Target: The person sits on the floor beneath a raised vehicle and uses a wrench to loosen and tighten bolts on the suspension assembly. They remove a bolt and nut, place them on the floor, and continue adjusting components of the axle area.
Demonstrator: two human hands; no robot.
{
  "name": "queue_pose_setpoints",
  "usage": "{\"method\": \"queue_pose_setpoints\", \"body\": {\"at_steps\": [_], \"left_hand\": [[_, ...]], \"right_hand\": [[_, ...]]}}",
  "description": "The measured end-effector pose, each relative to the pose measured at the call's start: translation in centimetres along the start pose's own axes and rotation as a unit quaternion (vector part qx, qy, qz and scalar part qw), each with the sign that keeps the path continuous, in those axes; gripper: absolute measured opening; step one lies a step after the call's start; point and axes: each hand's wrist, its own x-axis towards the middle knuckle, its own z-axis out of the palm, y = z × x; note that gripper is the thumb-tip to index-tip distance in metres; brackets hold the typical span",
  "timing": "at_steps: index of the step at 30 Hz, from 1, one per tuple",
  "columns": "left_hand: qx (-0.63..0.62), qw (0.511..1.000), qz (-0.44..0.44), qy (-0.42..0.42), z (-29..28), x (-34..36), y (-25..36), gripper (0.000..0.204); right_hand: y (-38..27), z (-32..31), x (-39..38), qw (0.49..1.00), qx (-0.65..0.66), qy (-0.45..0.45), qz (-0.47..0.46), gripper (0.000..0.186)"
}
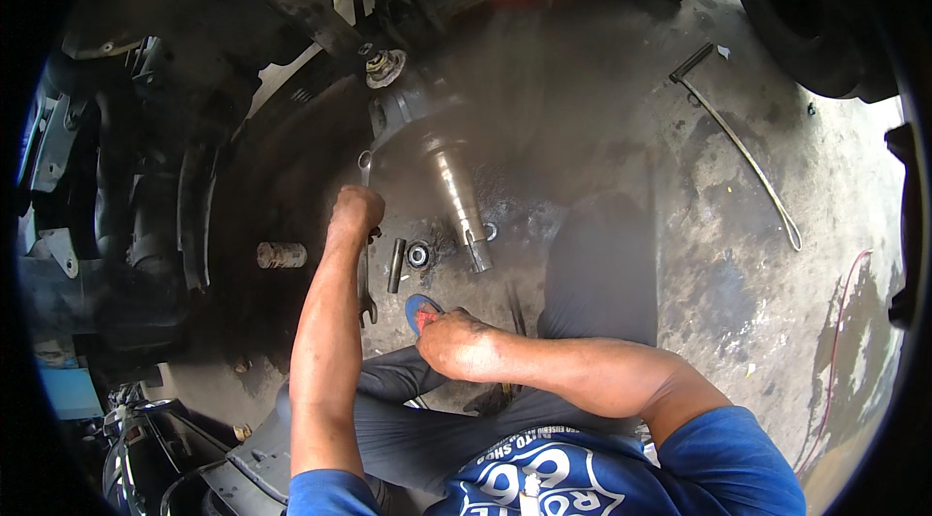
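Left hand (356, 212) looks clamped round a wrench (364, 275), ring end poking out past the knuckles, open end back toward the person. Right hand (454, 343) is curled low in front, at a red-and-blue item (424, 312); can't tell from here if it's gripped or just sits behind the fingers. Hands are apart, and neither is visibly touching the bright stepped shaft (453, 186) just ahead. Shaft juts out of the dark grey housing (413, 108), angled toward the person, tip exposed, no part seen fitted along its bright length. My read: that end is bare, wrench is in hand but not visibly seated on any fastener. (Coming apart or going together? One look doesn't settle it.) Open items, all loose on the floor (718, 205): a round ring-shaped part (418, 255), a dark pin (397, 266) just beside it, and a smaller ring (490, 231) near the shaft tip. None mounted. Further out, a pale cylinder (282, 255) lies left of the left hand, a long-handled bar (743, 149) well off to the right, big tyre (806, 11) beyond. Air round the housing's too hazy to check fasteners.
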Motion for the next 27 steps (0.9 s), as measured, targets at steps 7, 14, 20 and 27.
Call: {"method": "queue_pose_setpoints", "body": {"at_steps": [7, 14, 20, 27], "left_hand": [[-0.097, 0.98, 0.111, -0.137, 1.7, 1.7, -0.1, 0.03], [-0.011, 0.993, 0.103, -0.061, 2.2, 3.0, -0.7, 0.025], [0.349, 0.896, 0.269, -0.055, 4.0, 5.3, -1.5, 0.028], [0.116, 0.961, 0.237, 0.084, 2.5, 6.9, -5.3, 0.034]], "right_hand": [[-0.1, -0.9, -1.5, 0.999, 0.027, 0.043, -0.003, 0.014], [0.6, 0.6, -0.9, 0.994, 0.028, 0.101, -0.005, 0.016], [1.0, 0.3, -1.2, 0.996, 0.05, 0.073, 0.032, 0.016], [1.8, -0.4, -1.8, 0.991, 0.045, 0.075, 0.098, 0.016]]}}
